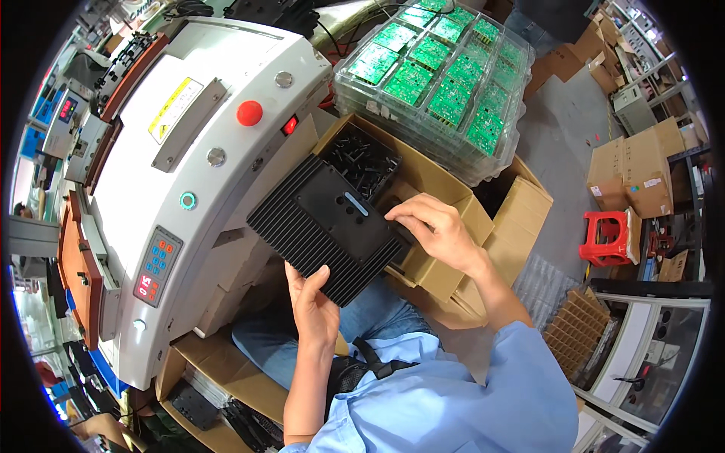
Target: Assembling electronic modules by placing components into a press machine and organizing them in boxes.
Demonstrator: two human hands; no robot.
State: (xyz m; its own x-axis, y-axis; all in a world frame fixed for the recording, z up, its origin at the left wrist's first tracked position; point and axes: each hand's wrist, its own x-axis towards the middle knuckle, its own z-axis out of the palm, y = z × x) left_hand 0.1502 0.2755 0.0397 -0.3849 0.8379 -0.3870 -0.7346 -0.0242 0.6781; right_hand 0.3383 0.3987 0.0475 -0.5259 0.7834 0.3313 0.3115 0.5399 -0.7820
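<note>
A black finned metal housing (325,226) is tilted above my lap, its ribbed side toward the lower left. Its flat face carries a light-blue strip (356,204) with dark round spots beside it. My left hand (311,296) grips the lower edge, thumb on the fins and the other fingers partly hidden behind. At the housing's right edge, my right hand (429,223) is closed in a pinch, thumb and forefinger together; whatever they hold is too small to make out. Just beyond the housing, an open cardboard box (427,175) contains many small black parts (361,160).
A white machine (204,136) with a red button (249,113) stands close on the left. Clear trays (445,124) of green circuit boards are stacked ahead. Another carton (249,381) sits at lower left, near another person's hand (102,429). A red stool (606,237) stands right.
</note>
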